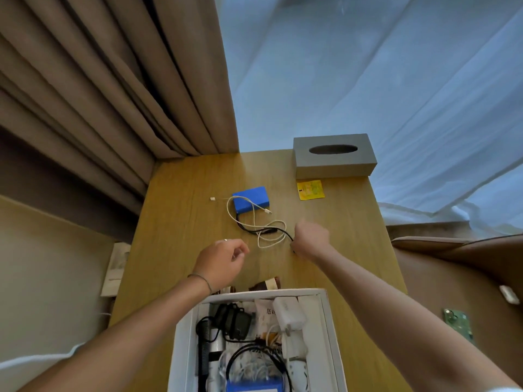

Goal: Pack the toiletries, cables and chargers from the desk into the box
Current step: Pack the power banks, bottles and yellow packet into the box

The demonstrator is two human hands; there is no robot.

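Observation:
A white box (331, 329) stands at the desk's near edge, holding a black adapter, white chargers, coiled cables and a blue pack. Farther out on the wooden desk (181, 222) lies a blue battery pack (250, 199) with a white cable (271, 236) and a black cable (263, 230) tangled beside it. My right hand (311, 239) is closed on the end of the black cable. My left hand (223, 260) hovers just left of the cables, fingers loosely curled, holding nothing. Two brown bottles (266, 285) stand just behind the box.
A grey tissue box (334, 157) sits at the desk's far right corner, with a yellow sachet (310, 189) in front of it. Brown curtains hang at the left, sheer white ones at the right. A brown chair (452, 267) stands right of the desk.

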